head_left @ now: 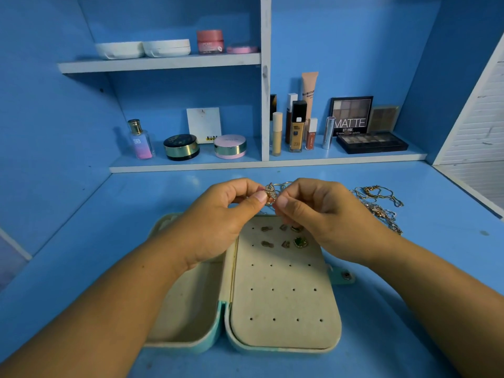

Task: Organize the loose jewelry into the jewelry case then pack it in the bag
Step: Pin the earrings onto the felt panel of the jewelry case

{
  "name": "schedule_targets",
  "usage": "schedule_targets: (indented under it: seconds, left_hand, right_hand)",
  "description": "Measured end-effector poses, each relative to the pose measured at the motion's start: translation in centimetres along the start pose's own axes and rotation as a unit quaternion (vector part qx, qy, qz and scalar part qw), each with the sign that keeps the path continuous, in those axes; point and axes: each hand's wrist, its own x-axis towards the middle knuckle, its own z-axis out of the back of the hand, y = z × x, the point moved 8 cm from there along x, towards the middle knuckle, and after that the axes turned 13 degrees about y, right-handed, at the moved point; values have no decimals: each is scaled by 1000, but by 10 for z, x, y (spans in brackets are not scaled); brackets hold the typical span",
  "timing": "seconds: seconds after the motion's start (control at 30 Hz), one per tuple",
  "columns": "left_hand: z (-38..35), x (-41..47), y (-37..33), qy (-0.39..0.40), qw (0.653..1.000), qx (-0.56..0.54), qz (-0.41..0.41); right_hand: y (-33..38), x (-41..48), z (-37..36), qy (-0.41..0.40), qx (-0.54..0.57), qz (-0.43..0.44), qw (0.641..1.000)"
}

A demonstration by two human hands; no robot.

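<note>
Both hands raised over the open case [283, 304]. Left hand [215, 222] and right hand [321, 219] pinch one gold piece [270, 192] between thumb and forefinger tips, other fingers curled in. The piece is off the desk [81, 255], above the case's far edge. The case lies flat on the desk below my wrists; its right half is a holed pad with six studs [300, 242] in the top two rows, and its left tray is partly hidden by my forearm. Chains [381, 208] are heaped on the desk, right of my right hand.
</note>
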Motion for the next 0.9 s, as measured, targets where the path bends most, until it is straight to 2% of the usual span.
schedule_targets:
  seconds: [0.2, 0.3, 0.53, 0.73, 0.83, 0.9]
  left_hand:
    - [-3, -1, 0, 5, 1000, 14, 13]
    - [1, -3, -2, -40, 999, 35, 11]
    - [1, -8, -22, -62, 985, 149, -65]
    - [5, -11, -31, -94, 976, 158, -115]
    - [5, -10, -29, -88, 977, 161, -110]
    - [4, -9, -27, -76, 978, 164, -100]
  right_hand:
    - [-2, -1, -1, 8, -19, -8, 1000]
    - [-1, -1, 0, 5, -24, -7, 1000]
    - [1, 0, 1, 12, -25, -15, 999]
    - [0, 0, 3, 9, -42, -21, 999]
    - [0, -1, 4, 13, -41, -39, 998]
    - [-1, -3, 9, 11, -79, -65, 995]
